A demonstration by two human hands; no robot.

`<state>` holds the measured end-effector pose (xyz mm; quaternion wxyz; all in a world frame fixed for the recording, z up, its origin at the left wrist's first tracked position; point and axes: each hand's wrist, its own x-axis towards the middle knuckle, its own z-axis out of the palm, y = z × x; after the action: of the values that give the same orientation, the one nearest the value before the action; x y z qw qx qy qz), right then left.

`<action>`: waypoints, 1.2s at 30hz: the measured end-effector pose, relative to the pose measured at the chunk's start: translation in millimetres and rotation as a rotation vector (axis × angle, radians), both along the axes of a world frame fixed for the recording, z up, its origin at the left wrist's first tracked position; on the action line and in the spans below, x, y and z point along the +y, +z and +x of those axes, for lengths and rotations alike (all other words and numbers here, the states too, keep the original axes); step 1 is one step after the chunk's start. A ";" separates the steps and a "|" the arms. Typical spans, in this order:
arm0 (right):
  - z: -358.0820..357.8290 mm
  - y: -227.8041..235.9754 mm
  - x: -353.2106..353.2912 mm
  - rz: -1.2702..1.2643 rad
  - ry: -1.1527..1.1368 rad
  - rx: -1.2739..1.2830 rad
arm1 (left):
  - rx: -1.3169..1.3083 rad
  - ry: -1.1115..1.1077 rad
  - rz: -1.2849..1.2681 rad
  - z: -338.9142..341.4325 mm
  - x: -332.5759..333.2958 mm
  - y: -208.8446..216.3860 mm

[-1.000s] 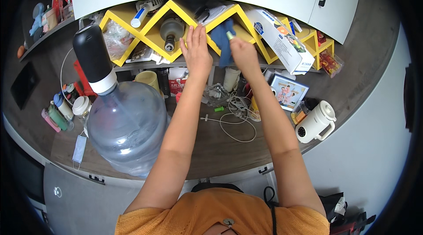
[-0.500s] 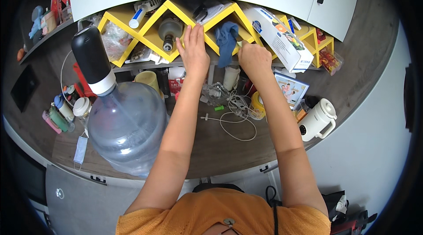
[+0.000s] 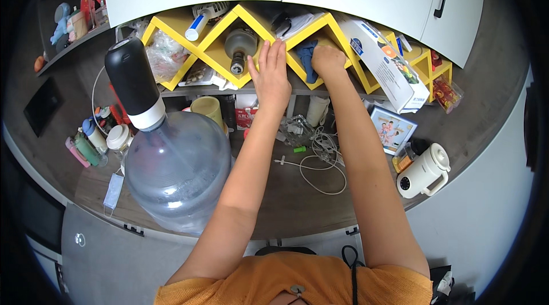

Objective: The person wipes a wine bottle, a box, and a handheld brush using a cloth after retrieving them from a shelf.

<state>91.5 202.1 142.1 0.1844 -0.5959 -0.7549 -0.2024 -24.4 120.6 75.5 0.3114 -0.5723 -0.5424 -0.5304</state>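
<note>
My left hand (image 3: pixel 271 79) rests with its fingers stretched out against the front edge of the yellow zigzag rack (image 3: pixel 262 26), between two diamond-shaped cells. Beside its fingertips, a dark bottle (image 3: pixel 241 47) lies neck-forward in one cell. My right hand (image 3: pixel 329 62) reaches into the neighbouring cell, its fingers curled on a blue cloth (image 3: pixel 307 60). The cloth is bunched against that cell's left side, and its part behind the hand is hidden.
A large clear water jug (image 3: pixel 177 167) with a black pump (image 3: pixel 132 73) stands left of my forearm. White cables (image 3: pixel 323 167) lie between my arms. A long white box (image 3: pixel 389 67) leans out of the rack; a white kettle (image 3: pixel 423 170) stands at the right.
My right hand has moved deeper into the cell, and the cloth that hung over its front edge now sits further inside. My left hand stays on the rack; the view has shifted slightly.
</note>
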 end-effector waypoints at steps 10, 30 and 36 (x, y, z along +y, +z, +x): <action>4.8 -11.0 4.8 -0.007 0.121 -0.132 | -0.011 0.014 0.026 3.0 4.3 -2.9; 99.9 -97.2 -142.9 -0.066 0.464 0.559 | -0.196 -0.424 0.031 24.6 -25.2 -53.2; 102.9 -126.3 -146.6 0.031 0.596 0.578 | -0.371 -0.645 -0.084 28.0 -32.4 -67.6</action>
<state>194.4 55.5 15.8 0.4483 -0.3806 -0.8085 0.0241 3.6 88.3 7.9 0.0012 -0.6203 -0.4024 -0.6733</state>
